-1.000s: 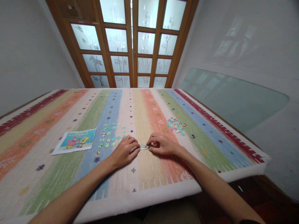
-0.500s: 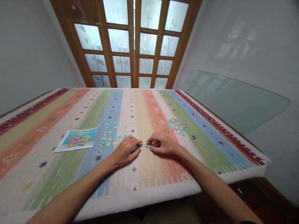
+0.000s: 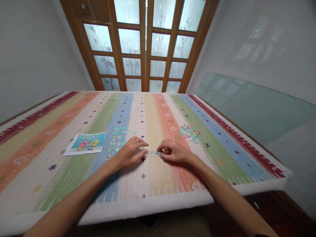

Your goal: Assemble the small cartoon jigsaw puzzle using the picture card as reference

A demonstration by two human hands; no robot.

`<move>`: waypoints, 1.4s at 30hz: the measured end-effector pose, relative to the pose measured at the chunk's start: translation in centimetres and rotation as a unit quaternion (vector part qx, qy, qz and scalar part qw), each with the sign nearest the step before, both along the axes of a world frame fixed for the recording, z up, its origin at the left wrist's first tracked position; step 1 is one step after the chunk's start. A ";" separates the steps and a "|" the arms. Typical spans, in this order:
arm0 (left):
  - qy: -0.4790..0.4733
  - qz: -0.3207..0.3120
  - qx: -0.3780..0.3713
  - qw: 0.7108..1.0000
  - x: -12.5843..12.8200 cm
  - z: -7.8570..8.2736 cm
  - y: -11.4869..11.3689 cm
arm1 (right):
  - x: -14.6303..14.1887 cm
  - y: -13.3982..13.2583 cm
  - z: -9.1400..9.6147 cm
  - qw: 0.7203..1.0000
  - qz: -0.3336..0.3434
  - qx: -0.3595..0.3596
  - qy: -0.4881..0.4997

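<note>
A short joined strip of jigsaw puzzle pieces [image 3: 154, 153] lies on the striped cloth between my hands. My left hand [image 3: 132, 149] is at the strip's left end, thumb and fingers apart, with nothing visible between them. At the other end, my right hand [image 3: 174, 150] has thumb and forefinger closed on the strip's last piece, which the fingers partly hide. Loose teal puzzle pieces [image 3: 118, 134] are spread just beyond my left hand, some of them covered by it.
A heap of mixed puzzle pieces [image 3: 189, 133] sits to the right, past my right hand. On the left lies a printed cartoon picture [image 3: 86, 143]. The striped cloth [image 3: 158, 184] covers the table up to its near edge. Wooden glazed doors [image 3: 145, 49] stand behind.
My left hand has opened and drawn slightly left off the strip, showing more of it. The right hand keeps its grip. The whole view has shifted a little.
</note>
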State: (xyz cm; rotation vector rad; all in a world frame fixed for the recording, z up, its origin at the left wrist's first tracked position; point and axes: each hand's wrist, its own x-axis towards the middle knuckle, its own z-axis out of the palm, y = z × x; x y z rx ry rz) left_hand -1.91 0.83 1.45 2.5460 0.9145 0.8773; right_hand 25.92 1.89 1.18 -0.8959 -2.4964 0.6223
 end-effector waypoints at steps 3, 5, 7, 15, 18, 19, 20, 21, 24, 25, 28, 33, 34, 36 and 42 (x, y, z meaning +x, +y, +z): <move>-0.002 0.048 0.005 0.999 -2.2 1.1 0.4 | 0.0 -0.1 0.1 1.000 0.002 0.006 -0.007; 0.013 0.069 0.002 0.998 -4.2 1.7 0.4 | 0.0 -0.2 0.1 1.000 0.003 0.019 -0.012; 0.042 0.088 -0.010 0.995 -6.6 2.0 -0.1 | 0.0 -0.2 0.0 0.999 0.004 0.031 -0.014; 0.120 0.174 -0.085 0.974 -13.3 1.1 -3.7 | 0.1 0.1 -0.7 0.999 0.009 0.046 -0.016; 0.109 0.192 -0.101 0.970 -13.5 0.1 -4.4 | 0.1 0.1 -0.8 0.999 0.008 0.049 -0.017; 0.102 0.196 -0.106 0.970 -13.4 -0.1 -4.5 | 0.2 0.1 -0.8 0.999 0.009 0.049 -0.018; 0.095 0.199 -0.110 0.969 -13.4 -0.3 -4.6 | 0.2 0.1 -0.7 0.999 0.010 0.049 -0.019; 0.090 0.201 -0.113 0.969 -13.3 -0.4 -4.5 | 0.2 0.1 -0.7 0.999 0.010 0.049 -0.020; 0.084 0.202 -0.120 0.968 -13.2 -0.2 -4.3 | 0.1 0.0 -0.8 0.998 0.008 0.051 -0.021; 0.083 0.201 -0.124 0.968 -13.2 -0.1 -4.3 | 0.1 0.0 -0.8 0.998 0.006 0.052 -0.020; 0.085 0.206 -0.138 0.965 -13.1 0.2 -4.0 | 0.1 0.0 -0.9 0.998 0.005 0.056 -0.017; 0.075 0.200 -0.120 0.970 -11.5 0.2 -3.7 | 0.2 0.0 -0.9 0.999 0.012 0.052 -0.008; 0.069 0.188 -0.108 0.974 -10.9 0.2 -3.6 | 0.2 0.0 -0.9 0.999 0.014 0.049 -0.008; 0.066 0.147 -0.092 0.983 -9.2 0.2 -3.4 | 0.3 0.0 -1.0 0.999 0.017 0.049 -0.010; 0.037 0.044 -0.066 0.996 -3.3 0.3 -2.1 | 0.2 0.0 -0.9 0.998 0.024 0.050 -0.012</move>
